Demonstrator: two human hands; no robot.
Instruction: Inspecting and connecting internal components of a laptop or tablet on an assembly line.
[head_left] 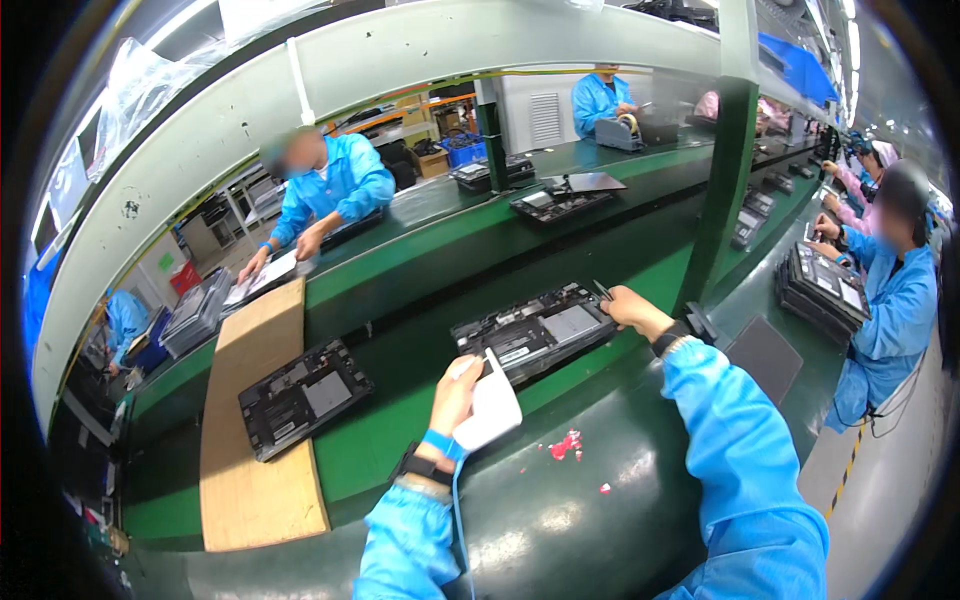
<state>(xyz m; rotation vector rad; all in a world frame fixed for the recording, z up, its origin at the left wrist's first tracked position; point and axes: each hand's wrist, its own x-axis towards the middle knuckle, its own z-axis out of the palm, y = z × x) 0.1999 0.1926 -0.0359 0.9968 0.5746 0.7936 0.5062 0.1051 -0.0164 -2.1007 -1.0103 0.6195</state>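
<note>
My left hand (455, 395) is closed round a white sheet or pad with rounded corners (490, 412), at the near left corner of an opened laptop base (540, 330). The base shows its dark inside parts and a pale grey rectangular panel; it seems to lie on another one. At its right end my right hand (635, 310) pinches a thin dark tool that looks like tweezers (602, 291). The tool's tip points up and left, over the base's far right corner. A blue strap with a cord circles my left wrist.
A second opened laptop base (305, 398) lies on a wooden board (265, 500) at left. Red scraps (566, 445) dot the bench. A green post (722, 190) rises at right, near a dark flat panel (765, 358). Co-workers in blue sit across and at right, beside stacked bases (820, 290).
</note>
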